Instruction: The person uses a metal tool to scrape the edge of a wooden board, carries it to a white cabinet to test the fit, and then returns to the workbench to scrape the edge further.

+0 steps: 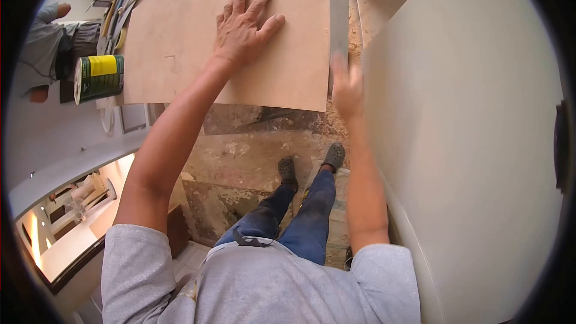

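Note:
My left hand (243, 30) lies flat on a light brown wooden board (180, 72), fingers spread and pressing on its top face. Along the board's right edge, my right hand (348, 87) is blurred by motion. Its fingers seem closed round the near end of a long flat grey tool (339, 21). That tool runs lengthwise beside the edge, also smeared, so its exact kind cannot be made out. Wood shavings (354, 30) lie just right of the tool, with more on the floor below.
A can with a yellow and green label (99, 78) stands at the board's left corner. Several hand tools (120, 9) lie along the left side. Another person in a grey shirt (45, 45) is at far left. A large pale panel (468, 144) rises close on my right.

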Demonstrator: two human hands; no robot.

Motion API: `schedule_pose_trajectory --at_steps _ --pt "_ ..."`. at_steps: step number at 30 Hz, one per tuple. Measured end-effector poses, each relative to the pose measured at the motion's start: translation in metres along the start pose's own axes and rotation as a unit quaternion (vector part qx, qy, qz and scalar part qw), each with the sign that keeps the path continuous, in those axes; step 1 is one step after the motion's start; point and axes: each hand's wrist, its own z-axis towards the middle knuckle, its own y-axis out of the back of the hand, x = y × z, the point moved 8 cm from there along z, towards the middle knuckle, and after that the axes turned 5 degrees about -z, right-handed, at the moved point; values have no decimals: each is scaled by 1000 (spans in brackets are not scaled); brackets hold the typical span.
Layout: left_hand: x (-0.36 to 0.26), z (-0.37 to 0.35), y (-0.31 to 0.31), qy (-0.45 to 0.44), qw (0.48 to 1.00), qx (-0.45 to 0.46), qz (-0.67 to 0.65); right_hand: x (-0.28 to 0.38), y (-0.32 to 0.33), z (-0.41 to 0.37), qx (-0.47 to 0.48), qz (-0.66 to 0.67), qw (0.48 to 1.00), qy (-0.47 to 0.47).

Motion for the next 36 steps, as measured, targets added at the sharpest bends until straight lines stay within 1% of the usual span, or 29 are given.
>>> schedule_pose_trajectory --at_steps 1,3,4,6,7,9,10,12,13,15,16,17,18,19,21,22,24,26,28,30,32,34,36 --pt "1 -2 -1 0 1000 4 3 -1 -4 27 -2 -17 1000 -10" --pt "1 -1 0 -1 1000 3 3 8 -12 74 13 38 999 -25" --pt "1 -1 0 -3 1000 3 1 7 -15 85 15 39 999 -25" --pt "0 -2 0 1 1000 6 -1 1 -23 97 68 79 994 -15" --pt "0 -2 -1 3 1000 7 -5 -2 -20 70 81 -61 994 28" --pt "3 -4 -5 -3 1000 15 1 -27 -3 -42 76 -77 990 -85" --pt "5 0 -3 -6 1000 8 7 -43 -7 -106 95 56 986 -125" --pt "2 -2 -1 1 1000 4 -6 -68 -3 -185 126 139 968 -168" --pt "1 -1 1 -2 1000 7 -15 -75 -5 -186 125 141 969 -162" --pt "-1 -2 4 2 1000 -3 -12 -89 3 -169 89 158 968 -176" --pt "0 -1 4 11 1000 8 -11 -92 9 -158 78 163 967 -177" --pt "2 -1 2 18 999 26 -9 -96 12 -144 50 163 971 -165" --pt "1 -2 3 18 1000 24 -4 -97 14 -129 22 162 974 -155" --pt "1 -1 5 18 1000 22 -4 -91 12 -116 23 163 974 -153" --pt "1 -1 5 19 999 29 -4 -67 10 -87 28 198 975 -100" --pt "1 0 5 20 999 29 -4 -59 6 -71 30 198 975 -101" --pt "1 0 5 19 999 26 -2 -27 3 -30 10 43 999 10" --pt "2 0 4 23 999 36 -2 -2 -8 12 28 64 997 29" --pt "3 4 5 27 999 42 0 -1 -16 62 29 61 998 8" --pt "1 4 5 27 999 42 -18 6 -22 121 -1 58 998 29" --pt "1 4 5 24 999 37 -17 5 -33 187 2 64 995 71" --pt "1 4 5 18 999 34 -15 11 -38 212 -14 90 993 74" --pt "1 2 4 12 999 28 -11 6 -37 195 -24 114 991 66"
